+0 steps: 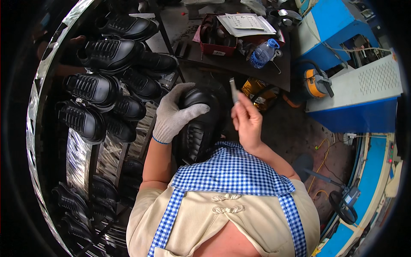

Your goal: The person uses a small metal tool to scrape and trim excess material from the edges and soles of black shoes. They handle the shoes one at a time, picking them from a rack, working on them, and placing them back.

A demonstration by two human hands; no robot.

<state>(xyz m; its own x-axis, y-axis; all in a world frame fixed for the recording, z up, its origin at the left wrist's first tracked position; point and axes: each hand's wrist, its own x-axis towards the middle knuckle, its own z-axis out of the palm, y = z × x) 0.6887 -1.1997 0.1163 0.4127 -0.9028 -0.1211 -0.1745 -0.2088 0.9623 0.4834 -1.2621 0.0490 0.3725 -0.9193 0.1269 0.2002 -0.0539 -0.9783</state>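
Gloved fingers [185, 87] of the left hand [170, 115] are clasped around a black shoe [200, 95], the thumb lying across its upper near the toe. Bare fingers of the right hand [247, 124] pinch a thin, flat metal tool [233, 89], its tip pointing away from the body and held apart from the shoe; this hand is slightly blurred. The shoe sits in front of the person, toe pointing away and laces toward the blue-and-white checked apron [231, 169]; whether it rests on the lap cannot be told. Just left of the gloved hand, more black laced shoes [105, 55] stand in rows on a rack [78, 159] with shiny, wrapped bars, and others sit lower down, in shadow. Beyond the hands is a dark desk [235, 65] carrying a red box [217, 48], sheets of paper [246, 23] lying over it, and a clear bottle [262, 55] with a blue top beside them. A gold-coloured bag [257, 91] is below the desk's near edge. Farther right are an orange and black machine [316, 83] and a blue cabinet [355, 118] with a pale, perforated top, and a yellow cord [327, 156] trails over the floor [295, 132].
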